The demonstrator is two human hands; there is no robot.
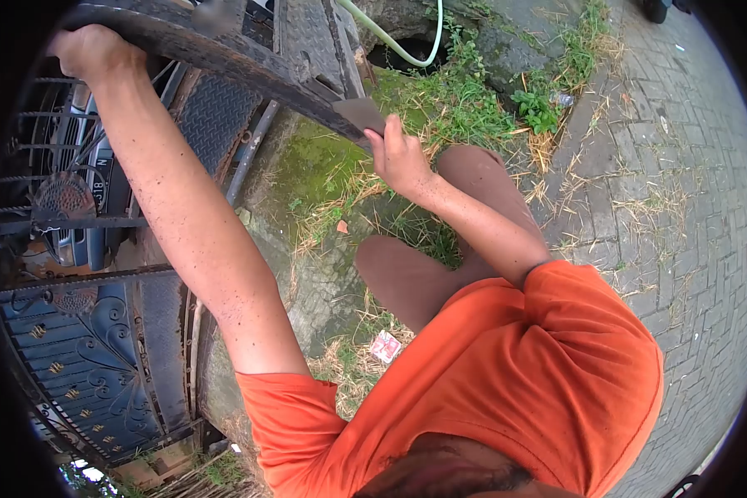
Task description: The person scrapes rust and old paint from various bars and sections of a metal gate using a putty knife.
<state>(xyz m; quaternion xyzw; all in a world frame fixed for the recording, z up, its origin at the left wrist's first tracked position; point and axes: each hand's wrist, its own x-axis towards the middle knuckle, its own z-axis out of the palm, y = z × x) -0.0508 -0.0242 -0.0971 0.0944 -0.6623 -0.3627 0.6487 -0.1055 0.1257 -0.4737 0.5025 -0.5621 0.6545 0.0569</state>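
Left hand point(95, 51) fingers wrap the dark curved metal bar point(224, 58), right hand point(398, 153) fingers pinch its flat end — could slip, mossy concrete point(315, 166) below.

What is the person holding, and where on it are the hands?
Both hands grip a dark curved metal bar: the left hand near its upper end, the right hand at its flat lower end.

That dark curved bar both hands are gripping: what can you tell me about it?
The curved bar looks like dark, rusty, rough metal. It arcs from the upper left down to the middle of the view, beside a metal gate. The left hand grips its upper end; the right hand holds its lower end, where a flat grey piece sticks out. Grass lies beyond it.
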